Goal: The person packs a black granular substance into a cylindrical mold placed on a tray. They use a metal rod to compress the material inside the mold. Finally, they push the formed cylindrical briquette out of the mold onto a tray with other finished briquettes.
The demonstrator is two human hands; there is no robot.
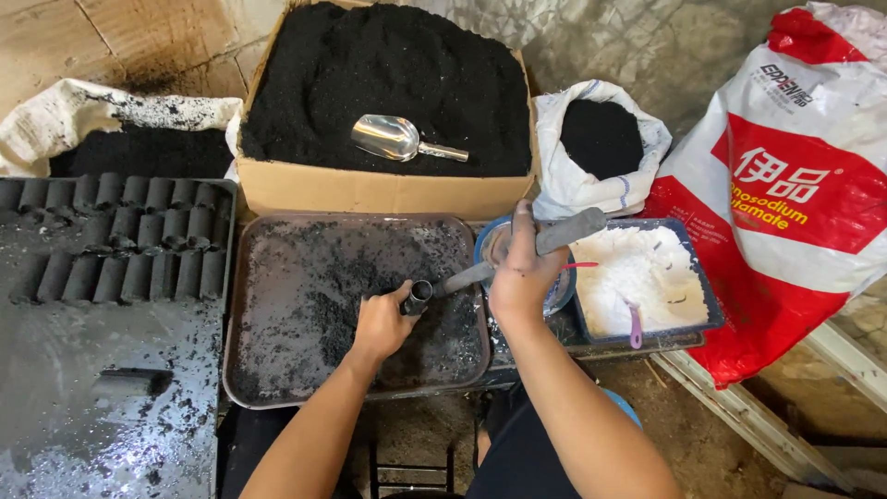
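A small dark tube (pixel 418 298) sits over the right part of a brown tray (pixel 242 305), pinched upright-ish between the fingers of the left hand (pixel 381 325), its open mouth turned toward the right. The right hand (pixel 519 273) is curled tight around the grey handle of a metal tool (pixel 531 248), whose narrow tip reaches down to the tube's mouth and appears to touch it. The tray is dusted with loose black powder, thickest under the left hand.

Just right of the tray, partly behind the right hand, stands a round blue-rimmed bowl (pixel 482 242), and beside it a blue tub (pixel 695 277) of white powder with a small purple spoon (pixel 634 325) in it. Behind the tray a cardboard box (pixel 370 192) is heaped with black powder, a shiny metal scoop (pixel 395 139) lying on top. A white sack (pixel 591 189) of black powder stands to the box's right, with a large red and white bag (pixel 795 212) farther right. Left of the tray, rows of finished black cylinders (pixel 120 240) lie on a dark wet counter (pixel 102 434).
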